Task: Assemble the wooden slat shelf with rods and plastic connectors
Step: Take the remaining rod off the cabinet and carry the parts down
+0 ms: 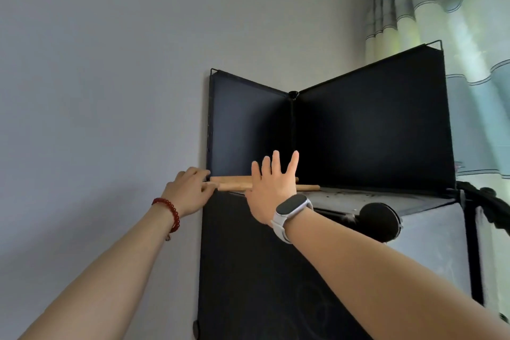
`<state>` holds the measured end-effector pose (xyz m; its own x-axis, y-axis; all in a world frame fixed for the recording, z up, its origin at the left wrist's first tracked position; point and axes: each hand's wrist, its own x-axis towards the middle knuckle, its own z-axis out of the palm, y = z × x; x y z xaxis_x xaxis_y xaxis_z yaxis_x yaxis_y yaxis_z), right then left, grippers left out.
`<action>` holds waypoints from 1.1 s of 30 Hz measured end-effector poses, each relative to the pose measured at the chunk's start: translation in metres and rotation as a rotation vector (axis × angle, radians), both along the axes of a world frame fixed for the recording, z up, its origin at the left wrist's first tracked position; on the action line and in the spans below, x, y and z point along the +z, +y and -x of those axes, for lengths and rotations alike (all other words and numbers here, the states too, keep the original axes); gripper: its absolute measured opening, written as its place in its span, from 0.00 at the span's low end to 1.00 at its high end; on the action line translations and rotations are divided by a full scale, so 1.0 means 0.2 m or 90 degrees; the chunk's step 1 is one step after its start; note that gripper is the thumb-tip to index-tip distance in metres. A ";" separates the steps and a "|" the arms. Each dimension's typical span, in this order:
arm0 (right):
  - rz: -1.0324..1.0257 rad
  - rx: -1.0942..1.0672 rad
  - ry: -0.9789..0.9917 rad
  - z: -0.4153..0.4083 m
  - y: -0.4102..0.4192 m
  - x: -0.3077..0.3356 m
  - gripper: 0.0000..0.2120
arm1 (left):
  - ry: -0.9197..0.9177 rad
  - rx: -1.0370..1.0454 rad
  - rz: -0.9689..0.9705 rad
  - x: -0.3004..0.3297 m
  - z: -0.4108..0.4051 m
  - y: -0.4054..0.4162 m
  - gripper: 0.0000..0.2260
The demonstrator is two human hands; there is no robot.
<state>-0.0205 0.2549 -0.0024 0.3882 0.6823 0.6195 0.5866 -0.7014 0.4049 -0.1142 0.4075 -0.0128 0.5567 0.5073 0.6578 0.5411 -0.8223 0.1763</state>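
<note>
Two wooden rods (233, 183) lie side by side on top of a black panel cabinet (248, 270), above eye level. My left hand (190, 193), with a red bead bracelet on the wrist, touches the rods' left ends at the cabinet's left edge with curled fingers. My right hand (273, 188), with a white watch on the wrist, is raised over the middle of the rods, fingers spread and palm facing away. It hides the rods' middle part. A black round plastic connector (293, 94) joins the two upright black panels (372, 130) behind the rods.
A grey wall (110, 91) is on the left, touching the cabinet's side. A patterned curtain (455, 8) hangs at the right. A large black round connector (379, 221) sits on the cabinet's front corner. Dark cloth (485, 201) hangs at the cabinet's right.
</note>
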 end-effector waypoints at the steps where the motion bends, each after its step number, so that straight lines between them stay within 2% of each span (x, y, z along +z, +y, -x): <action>1: -0.014 -0.011 0.010 -0.01 0.03 0.01 0.31 | 0.003 -0.008 0.012 0.02 -0.07 0.05 0.22; 5: -0.045 -0.055 0.044 -0.04 0.11 0.06 0.31 | 0.062 0.005 0.084 0.10 -0.28 0.21 0.31; 8: -0.053 -0.076 0.062 -0.06 0.15 0.08 0.33 | 0.174 0.028 0.079 0.19 -0.38 0.21 0.41; 10: -0.061 -0.071 0.045 -0.08 0.18 0.09 0.34 | 0.247 -0.007 0.138 0.23 -0.46 0.32 0.43; 13: -0.119 -0.074 0.060 -0.14 0.22 0.12 0.35 | 0.275 -0.046 0.281 0.25 -0.59 0.47 0.52; 15: -0.145 -0.082 0.094 -0.17 0.25 0.14 0.35 | 0.302 -0.081 0.258 0.28 -0.61 0.44 0.54; 21: -0.132 -0.085 0.170 -0.18 0.33 0.14 0.35 | 0.356 -0.107 0.211 0.30 -0.63 0.42 0.50; 24: -0.125 -0.069 0.149 -0.17 0.37 0.11 0.34 | 0.312 -0.099 0.164 0.26 -0.64 0.45 0.27; 25: -0.125 -0.067 0.144 -0.17 0.38 0.10 0.33 | 0.287 -0.122 0.162 0.26 -0.64 0.46 0.23; 29: -0.136 -0.059 0.151 -0.16 0.40 0.09 0.30 | 0.237 -0.098 0.168 0.29 -0.66 0.43 0.20; 33: -0.164 -0.066 0.174 -0.17 0.41 0.08 0.28 | 0.306 0.010 0.103 0.31 -0.65 0.43 0.15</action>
<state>0.0128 0.3375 0.0135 0.6213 0.4663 0.6297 0.5693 -0.8208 0.0462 0.0157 0.4935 0.0493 0.7684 0.5931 0.2406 0.6051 -0.7956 0.0287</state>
